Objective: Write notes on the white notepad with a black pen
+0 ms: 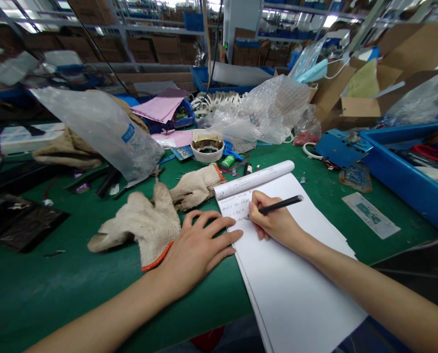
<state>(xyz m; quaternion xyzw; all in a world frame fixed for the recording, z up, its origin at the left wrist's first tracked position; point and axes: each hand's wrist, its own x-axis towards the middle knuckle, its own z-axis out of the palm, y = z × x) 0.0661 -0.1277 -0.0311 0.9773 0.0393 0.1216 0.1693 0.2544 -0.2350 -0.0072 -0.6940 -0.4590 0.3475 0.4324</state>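
The right hand has its grip pinched around a pen, tip on the upper lines of a pad. The pad lies angled at the near edge of the surface, seemingly to suit writing. The left hand lies flat beside a glove, grip spread, fingertips on the pad's edge, likely steadying it.

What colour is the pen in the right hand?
The pen is black; head view shows it best.
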